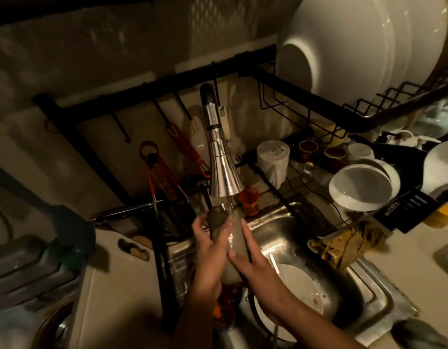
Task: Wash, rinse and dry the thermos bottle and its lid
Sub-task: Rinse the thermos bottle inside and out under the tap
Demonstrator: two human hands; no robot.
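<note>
The right hand (253,263) and the left hand (207,250) are curling around the pale, wet cylindrical thermos bottle (236,238), holding it under the steel tap (224,177) above the sink (363,293). Being wet, it may be slipping onto the white plate (301,285) below.

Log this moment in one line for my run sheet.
stage: rinsing | left hand and right hand: hold grey thermos bottle | under chrome faucet | over steel sink

White bowls (361,187) fill the black rack (318,96) beside the faucet (224,172).

Dim warm light, blurred warped edges
</note>
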